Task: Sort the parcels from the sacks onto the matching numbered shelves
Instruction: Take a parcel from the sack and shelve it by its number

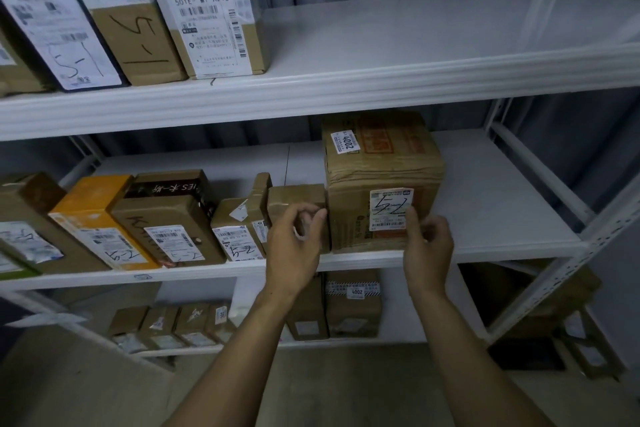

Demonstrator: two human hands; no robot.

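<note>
Head view: left hand point(294, 243) hides small box point(294, 196) front

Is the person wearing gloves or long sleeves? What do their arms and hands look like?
No gloves, and no sleeves in view. The left hand and right hand are bare. The left forearm and right forearm are bare down to the picture's bottom edge. I see no watch, bracelet or ring, though the light is dim.
</note>
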